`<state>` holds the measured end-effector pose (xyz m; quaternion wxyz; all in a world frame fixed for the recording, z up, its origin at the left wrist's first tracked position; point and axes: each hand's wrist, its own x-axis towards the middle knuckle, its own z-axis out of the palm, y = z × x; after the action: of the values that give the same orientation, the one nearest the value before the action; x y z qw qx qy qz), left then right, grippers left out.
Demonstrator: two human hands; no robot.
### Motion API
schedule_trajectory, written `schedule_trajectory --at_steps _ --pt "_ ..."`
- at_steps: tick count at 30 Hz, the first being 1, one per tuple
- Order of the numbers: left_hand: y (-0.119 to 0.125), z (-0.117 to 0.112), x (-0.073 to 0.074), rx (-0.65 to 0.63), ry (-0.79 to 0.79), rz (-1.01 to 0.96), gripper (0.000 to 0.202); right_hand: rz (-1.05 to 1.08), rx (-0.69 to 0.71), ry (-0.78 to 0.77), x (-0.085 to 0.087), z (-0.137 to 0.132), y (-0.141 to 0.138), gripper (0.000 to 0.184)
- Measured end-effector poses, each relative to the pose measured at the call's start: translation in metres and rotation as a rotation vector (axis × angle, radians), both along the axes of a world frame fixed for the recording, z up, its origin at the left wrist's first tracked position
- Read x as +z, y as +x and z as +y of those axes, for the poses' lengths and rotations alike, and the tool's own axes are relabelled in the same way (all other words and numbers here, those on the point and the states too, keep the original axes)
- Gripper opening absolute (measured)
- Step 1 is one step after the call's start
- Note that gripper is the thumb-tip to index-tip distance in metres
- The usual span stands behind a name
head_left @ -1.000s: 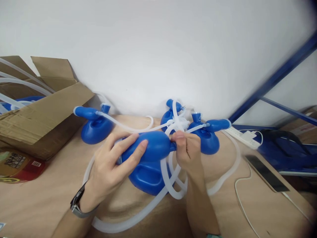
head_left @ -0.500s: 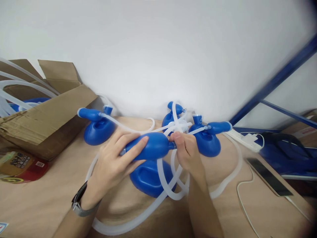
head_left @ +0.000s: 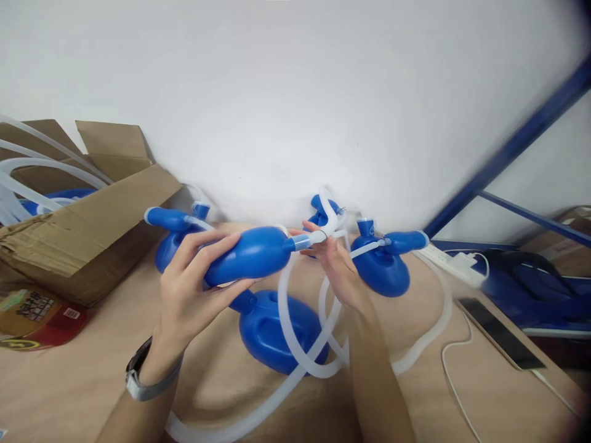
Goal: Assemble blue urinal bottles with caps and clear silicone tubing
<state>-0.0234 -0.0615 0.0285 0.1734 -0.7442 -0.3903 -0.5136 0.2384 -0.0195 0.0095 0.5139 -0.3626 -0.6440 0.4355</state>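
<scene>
left hand: closed around blue plastic bulb, raised above blue jug. white tube end: at bulb's neck, now uncovered; join apparently made. right hand: pinch loosened, fingers spread behind tube; grip, cannot tell.

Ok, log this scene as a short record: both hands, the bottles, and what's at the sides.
left hand: wrapped around a blue rounded piece, wristband on that wrist; the left hand
right hand: touching a white tube at the piece's narrow tip, grip partly hidden; the right hand
nearest bottle: blue bottle, below the piece, on the table
left side: open cardboard box
right side: phone, power strip
</scene>
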Motion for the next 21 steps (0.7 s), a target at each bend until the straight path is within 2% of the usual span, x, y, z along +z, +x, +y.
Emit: schedule_trajectory --at_steps 4,9,14,19,21 --pt "0.000 -0.003 0.001 -0.012 -0.010 0.003 0.055 0.152 0.082 0.045 -0.009 0.009 -0.006 0.049" --pt "-0.001 -0.002 0.000 -0.012 0.000 0.023 0.056 0.266 0.173 0.002 -0.011 0.013 -0.005 0.045" --pt "-0.003 0.000 -0.003 -0.032 -0.024 0.101 0.057 0.226 0.205 -0.011 -0.003 0.007 -0.006 0.044" --pt "-0.007 -0.001 -0.006 -0.049 -0.010 0.115 0.061 0.079 0.146 0.113 0.011 -0.008 -0.007 0.045" --pt "-0.009 -0.001 -0.006 -0.058 -0.010 0.121 0.063 0.018 0.138 0.116 0.015 -0.013 -0.006 0.044"
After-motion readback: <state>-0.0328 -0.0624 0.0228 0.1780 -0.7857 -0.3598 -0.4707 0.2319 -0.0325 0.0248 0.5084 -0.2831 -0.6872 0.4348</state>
